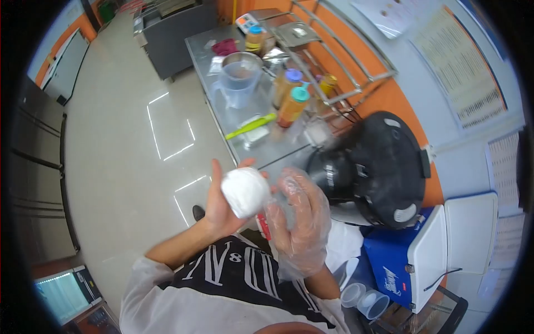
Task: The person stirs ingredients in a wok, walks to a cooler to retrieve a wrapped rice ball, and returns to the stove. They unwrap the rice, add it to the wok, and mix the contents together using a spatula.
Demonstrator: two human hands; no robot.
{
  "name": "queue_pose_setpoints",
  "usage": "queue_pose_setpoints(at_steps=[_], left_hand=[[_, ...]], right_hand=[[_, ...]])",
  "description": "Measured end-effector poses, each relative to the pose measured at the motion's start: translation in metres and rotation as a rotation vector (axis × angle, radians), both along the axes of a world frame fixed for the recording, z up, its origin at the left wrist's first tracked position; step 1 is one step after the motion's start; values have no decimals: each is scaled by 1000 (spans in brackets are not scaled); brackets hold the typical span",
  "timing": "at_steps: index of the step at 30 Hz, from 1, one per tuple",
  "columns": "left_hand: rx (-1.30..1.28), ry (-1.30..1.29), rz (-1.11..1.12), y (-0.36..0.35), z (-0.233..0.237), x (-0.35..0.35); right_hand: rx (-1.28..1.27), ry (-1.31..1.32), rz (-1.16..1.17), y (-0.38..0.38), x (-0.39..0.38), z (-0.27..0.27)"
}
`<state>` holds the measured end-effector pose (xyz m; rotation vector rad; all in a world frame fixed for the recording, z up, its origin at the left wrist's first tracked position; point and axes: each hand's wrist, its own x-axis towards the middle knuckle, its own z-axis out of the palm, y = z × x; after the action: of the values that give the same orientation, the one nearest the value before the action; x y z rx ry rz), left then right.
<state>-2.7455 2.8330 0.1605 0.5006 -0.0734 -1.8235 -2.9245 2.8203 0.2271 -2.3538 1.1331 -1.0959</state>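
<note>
Head view showed me the left hand bare and turned up, holding a white ball in its palm, in front of the person's chest. The open palm gave it a broad seat, and the thumb and fingers round its sides probably stopped it from rolling off. I could not tell its material. Just beside it, the right hand wore a clear glove, its fingers half curled; blur hid whether they touched the ball or pinched anything.

Ahead of both hands, a green tool lay across a white packet on the desk, likely put down within reach. Farther ahead stood a jug and some capped bottles, upright, I judged, so nothing leaked. Right of the gloved hand sat a black machine, and nearer the body an open blue cooler.
</note>
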Motion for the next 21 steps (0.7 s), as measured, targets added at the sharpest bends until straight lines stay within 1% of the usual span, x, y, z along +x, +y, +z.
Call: queue_pose_setpoints(at_steps=[1,2,3,4,5,6,7,8,9,10,11,12,14,16,17,18,19,20,21], left_hand=[[170,3,165,5,-1,36],[168,4,180,14,-19,77],[152,28,246,24,-50,124],[144,46,299,30,-74,173],[157,36,280,31,-87,221],[217,-108,374,29,-98,266],[309,-237,461,43,-112,299],[300,-258,473,45,-126,340],[314,-263,518,40,-129,372],[326,-270,568,36,-129,403],[323,-270,560,29,-126,428],[346,-245,604,21,-127,456],[381,-217,663,7,-139,514],[353,-140,788,-16,-183,575],[309,-162,801,-26,-212,611],[313,-161,841,-41,-208,641],[344,-251,897,-61,-197,670],[369,-343,952,-83,-190,702],[308,-406,980,-101,-192,738]], right_hand=[[38,-26,82,-5,40,-11],[65,-57,165,-12,84,-21],[115,-48,194,-14,132,-28],[110,-59,195,-18,181,-39],[173,-65,337,-20,229,-54],[228,-67,475,-25,275,-70],[268,-54,450,-20,317,-87],[299,-51,513,-18,362,-106],[296,-53,582,-26,405,-121],[293,-48,572,-29,442,-132],[298,-55,612,-34,474,-140],[300,-60,656,-41,509,-149],[305,-41,666,-54,571,-165],[300,-14,717,-78,636,-183],[335,-29,731,-91,669,-193],[369,-44,746,-105,701,-201],[372,-42,786,-120,737,-209],[448,-21,772,-137,771,-216],[516,5,756,-160,810,-224]])
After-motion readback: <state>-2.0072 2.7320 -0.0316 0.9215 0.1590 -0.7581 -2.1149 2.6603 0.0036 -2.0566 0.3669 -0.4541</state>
